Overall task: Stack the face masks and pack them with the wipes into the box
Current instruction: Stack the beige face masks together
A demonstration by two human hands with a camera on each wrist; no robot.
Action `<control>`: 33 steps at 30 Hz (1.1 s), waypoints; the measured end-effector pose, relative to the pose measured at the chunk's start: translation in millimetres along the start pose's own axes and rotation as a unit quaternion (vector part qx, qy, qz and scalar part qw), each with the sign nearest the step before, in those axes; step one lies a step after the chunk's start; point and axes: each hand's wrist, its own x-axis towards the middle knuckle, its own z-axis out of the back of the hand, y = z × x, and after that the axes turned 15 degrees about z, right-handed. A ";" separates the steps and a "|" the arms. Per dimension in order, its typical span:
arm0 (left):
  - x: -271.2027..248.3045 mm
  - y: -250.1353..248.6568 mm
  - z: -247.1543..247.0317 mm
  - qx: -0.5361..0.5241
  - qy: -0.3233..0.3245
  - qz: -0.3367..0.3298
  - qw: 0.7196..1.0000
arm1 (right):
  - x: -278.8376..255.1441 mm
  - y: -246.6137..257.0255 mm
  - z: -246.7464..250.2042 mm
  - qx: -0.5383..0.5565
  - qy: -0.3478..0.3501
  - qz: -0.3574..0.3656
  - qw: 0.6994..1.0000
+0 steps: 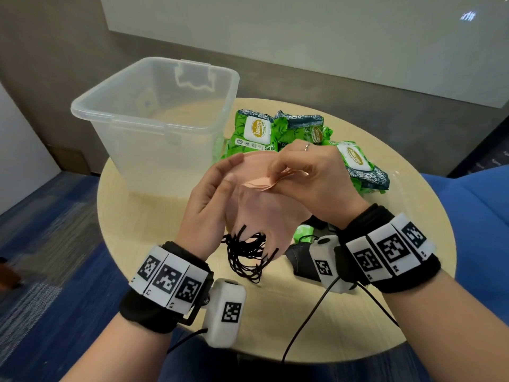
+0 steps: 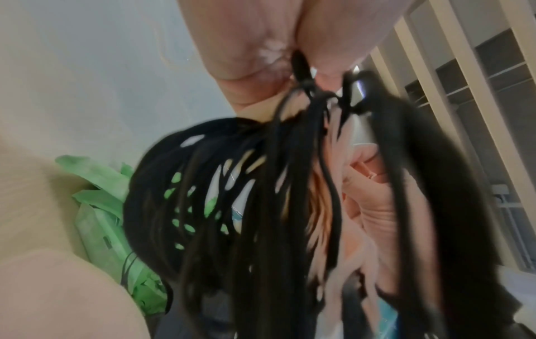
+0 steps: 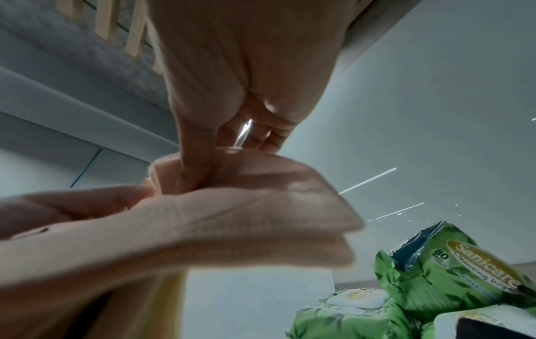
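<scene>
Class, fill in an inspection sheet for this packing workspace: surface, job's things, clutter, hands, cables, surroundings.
Surface: round pale wooden table.
Job's things: pink face masks held up, black ear loops dangling; green wipes packs heaped beside the clear box, which looks empty.
Clutter: dark item under the right wrist, unclear.
Hands: left hand supports the masks; right hand pinches their top edge.
Cables: black wrist-camera leads.
Surroundings: blue carpet, grey wall.

Soft cloth, clear plastic, pale wood

Peach face masks [image 1: 264,205] look matt, finely ribbed fabric with black elastic loops [image 1: 245,252]; the box [image 1: 154,125] is translucent smooth plastic; wipes packs [image 1: 254,133] glossy crinkled film; the bench [image 1: 330,312] matt wood-grain.
</scene>
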 end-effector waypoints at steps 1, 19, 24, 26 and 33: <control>0.2 -0.1 0.7 0.007 -0.005 0.002 1.000 | -0.6 0.5 -0.1 0.009 0.001 -0.001 1.000; 3.3 -2.1 5.2 -0.012 -0.027 0.059 0.998 | 0.6 -17.8 35.5 0.058 -0.173 -0.152 0.971; 5.5 -1.6 8.5 -0.003 -0.021 0.058 0.998 | 3.6 -22.2 48.9 0.063 -0.229 -0.145 0.961; 6.5 0.4 11.9 0.015 -0.021 0.051 0.998 | 5.5 -18.4 54.6 0.093 -0.218 -0.132 0.962; 6.2 1.4 -2.4 0.038 -0.021 0.085 0.995 | 21.6 6.8 41.7 0.241 0.127 -0.126 0.954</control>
